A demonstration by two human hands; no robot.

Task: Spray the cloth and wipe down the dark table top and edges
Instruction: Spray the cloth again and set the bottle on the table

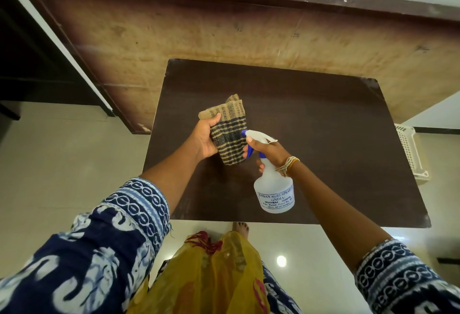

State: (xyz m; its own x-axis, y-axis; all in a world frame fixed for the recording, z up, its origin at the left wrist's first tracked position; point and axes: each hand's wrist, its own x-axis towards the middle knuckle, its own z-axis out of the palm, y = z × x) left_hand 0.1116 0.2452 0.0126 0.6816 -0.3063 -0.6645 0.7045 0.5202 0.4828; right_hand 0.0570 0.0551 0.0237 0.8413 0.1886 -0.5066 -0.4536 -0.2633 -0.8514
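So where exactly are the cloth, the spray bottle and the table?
cloth (227,137), head view, on its striped middle.
spray bottle (273,189), head view, on its clear body.
table (323,127), head view, on a bare part of the dark top.

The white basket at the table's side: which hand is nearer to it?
Right. The right hand, gripping the spray bottle, is on the white basket's side; the left hand, holding the cloth, is farther away.

Cloth (227,130): coarse woven fabric, striped, matt.
Table top (323,127): dark laminate-like board, dull sheen, worn corners.
Spray bottle (273,193): translucent plastic, smooth.
Floor (62,164): glossy tile.
Basket (410,152): pale perforated plastic.
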